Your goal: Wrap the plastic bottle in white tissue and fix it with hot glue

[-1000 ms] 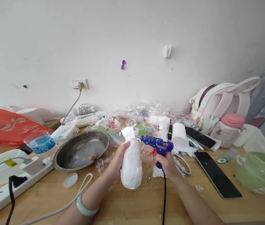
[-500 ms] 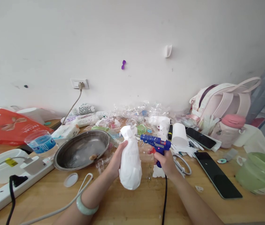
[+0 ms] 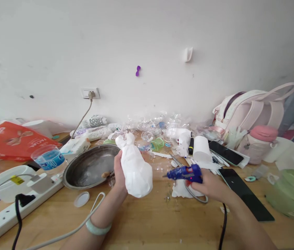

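My left hand [image 3: 120, 173] is closed round a white bottle-shaped form [image 3: 136, 170] that looks wrapped in paper or tissue; it is held above the table, its narrow neck tilted to the upper left. In my right hand [image 3: 208, 184] is a blue glue gun [image 3: 184, 173], its nozzle pointing left towards the white form but apart from it. A black cord [image 3: 224, 222] runs down from the glue gun. Beneath the gun lies a torn piece of white paper [image 3: 179, 190] and a looped grey cable [image 3: 201, 199].
To the left stand a metal basin [image 3: 70, 182], a power strip [image 3: 3, 215] and a white tub [image 3: 1, 189]. Clear plastic pieces [image 3: 149, 125] pile up by the wall. On the right are a paper roll [image 3: 201, 147], a dark phone [image 3: 247, 194], a green container [image 3: 284, 194] and a pink backpack [image 3: 256, 107].
The glue gun has moved away from the neck of the white form, to the right and slightly down. The form has shifted left and up, and its neck now leans further left.
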The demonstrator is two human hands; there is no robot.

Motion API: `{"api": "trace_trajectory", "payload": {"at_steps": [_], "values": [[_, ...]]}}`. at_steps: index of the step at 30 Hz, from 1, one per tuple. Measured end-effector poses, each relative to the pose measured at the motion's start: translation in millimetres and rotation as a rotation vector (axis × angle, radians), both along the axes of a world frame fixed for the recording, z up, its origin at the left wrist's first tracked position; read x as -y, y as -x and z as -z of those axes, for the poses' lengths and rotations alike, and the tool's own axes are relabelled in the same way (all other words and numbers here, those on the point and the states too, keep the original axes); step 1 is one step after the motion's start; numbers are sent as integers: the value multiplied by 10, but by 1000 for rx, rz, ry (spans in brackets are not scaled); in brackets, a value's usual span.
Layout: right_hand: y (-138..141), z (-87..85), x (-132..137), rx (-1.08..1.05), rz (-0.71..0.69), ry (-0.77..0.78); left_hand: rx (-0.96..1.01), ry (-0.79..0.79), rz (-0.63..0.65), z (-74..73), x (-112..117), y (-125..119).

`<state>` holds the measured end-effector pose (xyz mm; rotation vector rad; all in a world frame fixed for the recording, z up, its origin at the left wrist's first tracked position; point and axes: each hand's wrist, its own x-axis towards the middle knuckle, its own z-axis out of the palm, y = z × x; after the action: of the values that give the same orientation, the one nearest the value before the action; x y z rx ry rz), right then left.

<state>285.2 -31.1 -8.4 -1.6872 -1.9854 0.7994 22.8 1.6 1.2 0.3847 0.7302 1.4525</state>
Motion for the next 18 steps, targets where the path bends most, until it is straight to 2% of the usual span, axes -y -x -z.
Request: {"api": "trace_trajectory", "payload": {"at_steps": [3,6,9,14,18], "values": [[130,162,7,131,-93,19,15,2,58,10,-3,-3],[346,253,-19,94,-182,-43,38,-21,144,33,8,-7],[475,269,-44,62,-250,-141,40,-58,209,64,28,-13],[349,236,-94,71,-134,-88,42,-92,328,123,50,-35],[174,113,-143,-112,26,-104,31,-28,332,155,61,-73]]}}
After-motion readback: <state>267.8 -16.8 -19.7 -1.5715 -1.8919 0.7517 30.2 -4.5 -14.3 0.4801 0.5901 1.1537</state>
